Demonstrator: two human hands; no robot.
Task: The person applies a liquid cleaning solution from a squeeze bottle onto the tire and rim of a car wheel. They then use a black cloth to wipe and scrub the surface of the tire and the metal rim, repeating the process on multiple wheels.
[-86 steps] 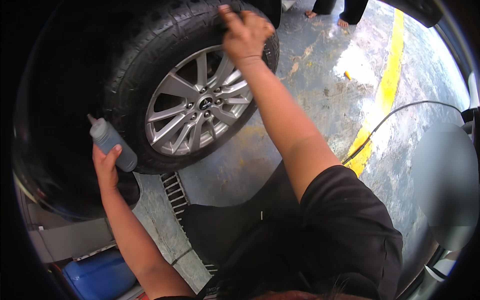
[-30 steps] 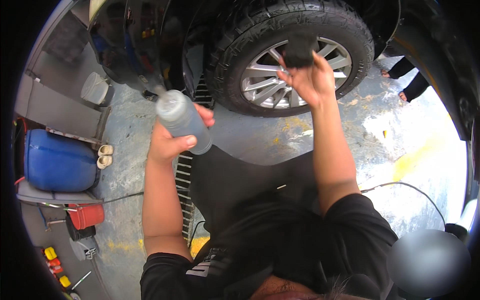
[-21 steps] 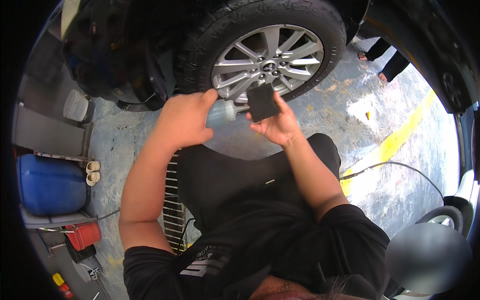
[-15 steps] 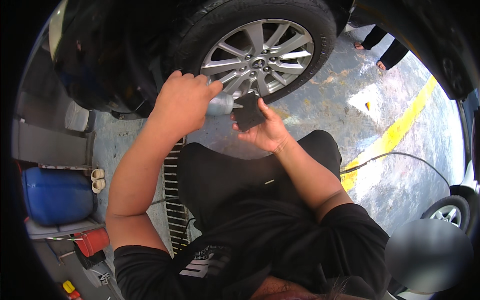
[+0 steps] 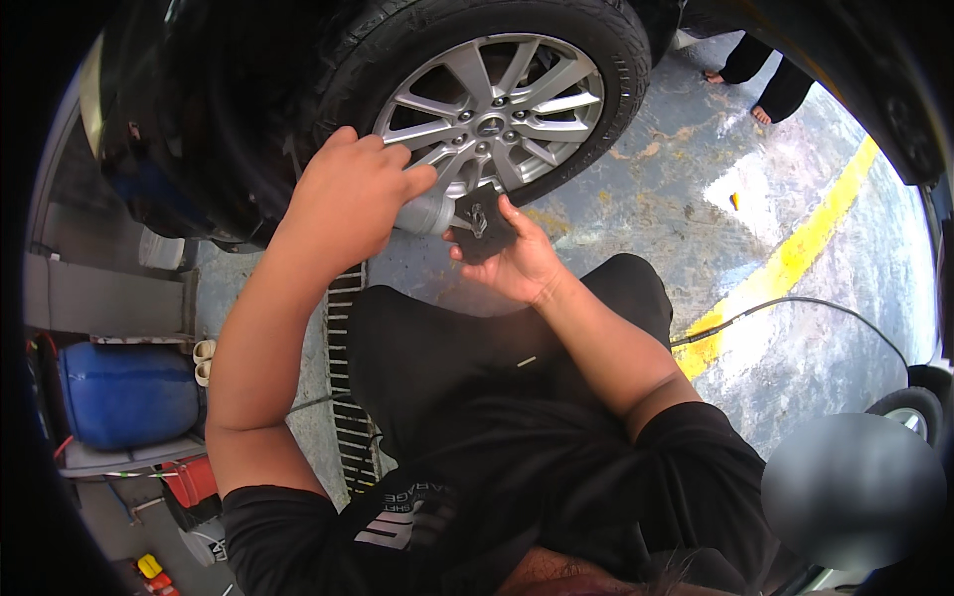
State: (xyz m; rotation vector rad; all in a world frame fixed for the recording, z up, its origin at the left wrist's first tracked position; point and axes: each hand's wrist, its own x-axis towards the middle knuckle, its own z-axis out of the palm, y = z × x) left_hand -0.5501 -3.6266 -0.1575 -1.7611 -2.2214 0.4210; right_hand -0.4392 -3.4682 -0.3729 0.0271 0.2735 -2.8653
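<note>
My left hand [image 5: 353,199] is closed round a translucent squeeze bottle [image 5: 427,215], tipped so its nozzle points right and touches or nearly touches a dark sponge pad [image 5: 489,230]. Shiny clear streaks of gel or liquid [image 5: 478,221] lie on the pad's face. Holding the pad by its edge is my right hand [image 5: 522,260], thumb on the near side and fingers partly behind it. Just beyond both hands stands a car wheel with a silver spoked rim [image 5: 491,124] and black tyre [image 5: 628,99].
A floor drain grate [image 5: 343,397] runs beside my legs. To the left are a blue barrel [image 5: 129,395], light clogs [image 5: 203,363] and a red bucket [image 5: 189,481]. A black hose [image 5: 795,300] crosses the yellow floor line [image 5: 785,278]. Another person's legs [image 5: 765,79] stand at far right.
Clear streaks now show on the pad where it was plain before. The bottle has tilted and shifted slightly left; the whole view has moved a little.
</note>
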